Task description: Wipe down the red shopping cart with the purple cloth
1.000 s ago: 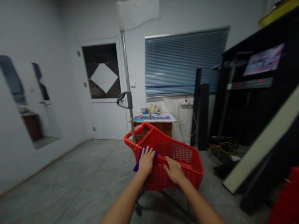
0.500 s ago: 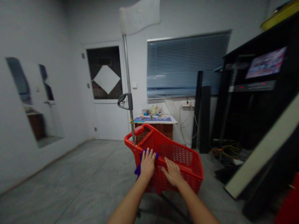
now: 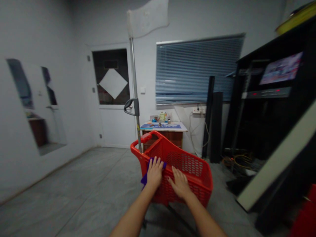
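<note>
A red plastic shopping cart (image 3: 197, 180) with perforated sides stands in front of me. Over its near rim lies a purple cloth (image 3: 145, 177), pressed there by my left hand (image 3: 154, 172). The fingers of that hand curve over the cloth and the rim, and the palm hides part of the fabric. To its right, my right hand (image 3: 181, 182) rests against the same near side, fingers stretched over the rim and thumb apart, with nothing seen in it. A metal pole (image 3: 134, 72) with a grey handle (image 3: 132, 107) and a whitish flag (image 3: 148, 19) rises at the cart's handle end.
Behind the cart is a small table (image 3: 184, 126) with assorted items on it. A white door (image 3: 115, 128) and a window blind (image 3: 197, 70) are on the far wall. Cables (image 3: 243, 161), a leaning pale board (image 3: 276, 161) and a dark rack (image 3: 266, 125) with a lit screen occupy the right.
The cart and both hands appear shifted very slightly left. The left hand stays on the cloth and the right hand on the rim.
</note>
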